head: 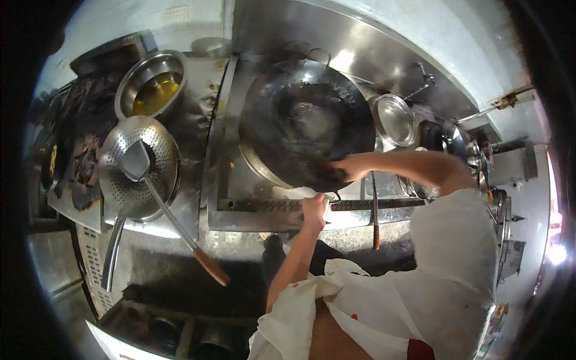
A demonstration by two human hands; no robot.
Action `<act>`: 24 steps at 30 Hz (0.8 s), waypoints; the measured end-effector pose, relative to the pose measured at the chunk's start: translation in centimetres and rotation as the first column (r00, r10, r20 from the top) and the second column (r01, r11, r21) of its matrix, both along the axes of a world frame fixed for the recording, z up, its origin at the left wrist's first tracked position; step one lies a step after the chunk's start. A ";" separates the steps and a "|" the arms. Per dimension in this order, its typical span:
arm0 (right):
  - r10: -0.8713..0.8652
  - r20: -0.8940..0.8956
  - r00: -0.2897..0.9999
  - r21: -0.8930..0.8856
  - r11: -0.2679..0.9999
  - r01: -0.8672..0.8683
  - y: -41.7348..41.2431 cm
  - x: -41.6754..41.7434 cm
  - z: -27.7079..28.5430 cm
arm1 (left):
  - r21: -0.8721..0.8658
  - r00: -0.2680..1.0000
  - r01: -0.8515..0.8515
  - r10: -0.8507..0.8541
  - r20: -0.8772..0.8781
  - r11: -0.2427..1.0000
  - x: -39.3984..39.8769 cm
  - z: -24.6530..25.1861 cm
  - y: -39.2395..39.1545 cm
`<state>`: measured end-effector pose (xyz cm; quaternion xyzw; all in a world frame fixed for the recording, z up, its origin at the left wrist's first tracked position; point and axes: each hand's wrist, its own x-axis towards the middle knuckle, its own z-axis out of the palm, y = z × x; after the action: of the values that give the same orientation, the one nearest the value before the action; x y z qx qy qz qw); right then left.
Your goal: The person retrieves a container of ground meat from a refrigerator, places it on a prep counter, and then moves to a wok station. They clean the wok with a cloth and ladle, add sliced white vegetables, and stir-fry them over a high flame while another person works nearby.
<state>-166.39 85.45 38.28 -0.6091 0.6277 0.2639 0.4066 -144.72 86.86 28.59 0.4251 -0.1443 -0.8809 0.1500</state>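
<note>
A large black wok (310, 121) tilts over the stove, with a little liquid or shine at its bottom. My left hand (316, 209) is closed on a pale cloth (294, 193) at the wok's near rim, beside its lower loop handle. My right hand (351, 167) reaches over the wok's near right side; its fingers are blurred and dark against the metal, so whether they hold something cannot be told. To the left, a wok spatula (168, 211) with a wooden grip lies across a perforated metal strainer (117, 184).
A steel bowl (123, 96) of yellow oil stands behind the strainer. Right of the wok are a metal pot (396, 119), a wooden-handled utensil (375, 216) over the stove edge, and a wall tap (425, 78). More metal utensils crowd the far right.
</note>
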 end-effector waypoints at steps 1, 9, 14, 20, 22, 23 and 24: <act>0.062 -0.133 0.989 0.081 0.995 -0.052 2.8 -3.6 1.1 | 0.107 0.989 0.149 -0.149 -0.012 0.983 -0.4 -0.6 0.3; -0.642 0.110 0.759 -0.128 0.748 0.651 -13.4 -6.0 -5.2 | 0.111 0.976 0.215 -0.209 -0.062 0.970 -0.7 -1.8 0.8; 0.056 -0.063 0.996 -0.105 0.992 -0.063 3.7 -2.5 -0.9 | 0.074 0.987 0.151 -0.146 -0.063 0.986 -0.2 -0.2 0.4; -0.395 -0.555 0.732 -0.573 0.819 0.008 -1.4 -16.7 7.5 | 0.172 0.962 0.253 -0.230 -0.146 0.952 -1.6 -0.1 0.8; -0.214 -0.476 0.853 -0.459 0.888 -0.033 -3.4 -9.0 8.6 | 0.045 0.960 0.274 -0.271 -0.070 0.961 -0.6 -1.4 0.3; -0.162 -0.432 0.887 -0.391 0.920 -0.022 -3.1 -2.0 11.4 | -0.055 0.963 0.269 -0.269 0.014 0.962 -0.2 -1.7 0.2; -0.130 -0.408 0.904 -0.224 0.974 0.039 -0.8 2.1 12.7 | -0.048 0.976 0.210 -0.206 0.073 0.977 0.3 -0.6 0.3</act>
<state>-164.31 84.62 50.93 -0.5497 0.7508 0.3028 0.2061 -144.42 87.20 28.01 0.4329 -0.2175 -0.8725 0.0636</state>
